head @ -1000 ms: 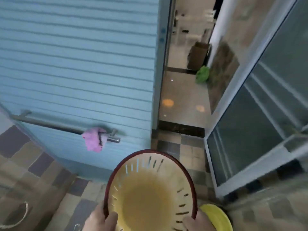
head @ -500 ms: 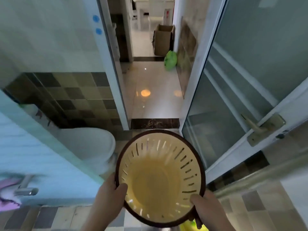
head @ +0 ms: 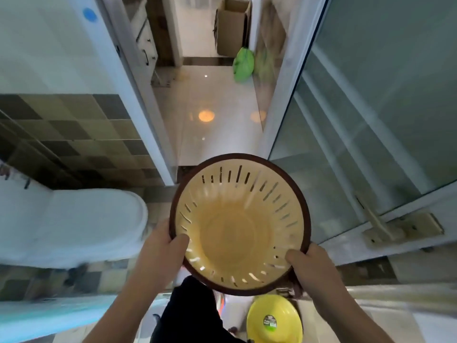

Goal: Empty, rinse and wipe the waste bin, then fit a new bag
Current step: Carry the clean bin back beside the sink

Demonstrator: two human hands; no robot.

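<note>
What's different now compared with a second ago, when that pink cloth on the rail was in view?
The view has swung from the blue door to the doorway; the pink cloth and rail are gone from sight, and the toilet and green bag show. Both hands, left hand and right hand, still grip the empty bin by its rim.

Both hands hold a slotted yellow waste bin [head: 238,226] by its brown rim — left hand [head: 160,253] on the near-left edge, right hand [head: 312,267] on the near-right. A white toilet [head: 74,224] sits left; a green bag [head: 243,64] lies far down the hallway.
</note>
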